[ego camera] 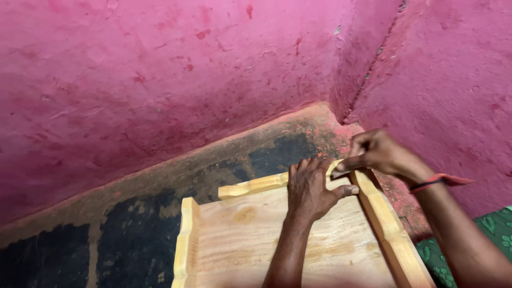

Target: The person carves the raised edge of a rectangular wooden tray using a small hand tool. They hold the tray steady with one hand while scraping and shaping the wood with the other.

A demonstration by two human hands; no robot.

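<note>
One wooden tray [250, 240] sits at six o'clock with three raised rails visible (left, far, right). Left hand [312, 189] presses flat on the far rail [256, 185]; right hand [380, 153], at two o'clock, pinches the corner. One pink wall [160, 69] stands beyond.

Two rough plastered walls [160, 69] painted deep pink meet in a corner [368, 69] at the upper right, their surface blotched with darker red marks and small chips. Along the foot of the left wall runs a worn band where the paint fades to brown. The floor [138, 229] below is dark, almost black in patches, scuffed and streaked with pale dust. At the lower right edge lies a green patterned cloth [496, 229]. The light is dim and warm, without sharp shadows.
</note>
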